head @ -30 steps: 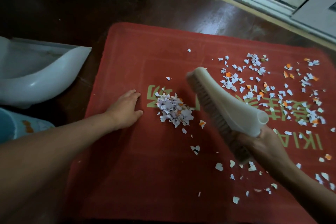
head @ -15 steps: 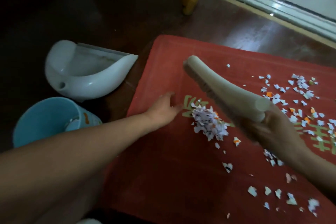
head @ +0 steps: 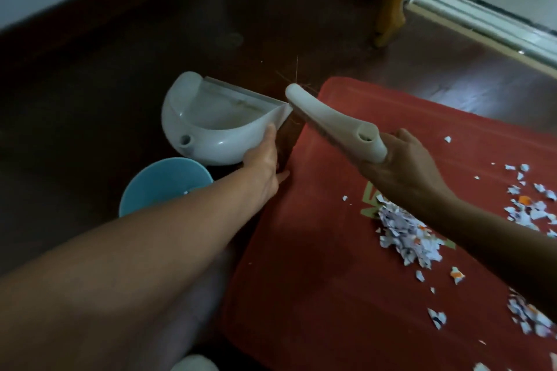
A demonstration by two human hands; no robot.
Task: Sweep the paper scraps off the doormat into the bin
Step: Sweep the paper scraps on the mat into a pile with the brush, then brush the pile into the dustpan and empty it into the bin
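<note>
The left hand (head: 265, 159), fingers extended, is touching the near wall of the dustpan (head: 211, 126) at centre left, not clasping it; the right hand (head: 401, 169) is gripping the brush (head: 325, 117) aloft; the paper scraps (head: 404, 235) are lying heaped on the doormat (head: 301, 265) at lower right, the bin (head: 162, 181) sitting just below the dustpan; a careless pull risks the dustpan skidding away or knocking the brush tip beside its corner.

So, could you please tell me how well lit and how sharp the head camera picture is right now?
Head view: dim overall, the only bright area being the door frame at top right. Head view: the near left forearm is soft and blurred, and so are the loose scraps at the right edge. Head view: the brush, dustpan and scrap pile read fairly sharp.
</note>
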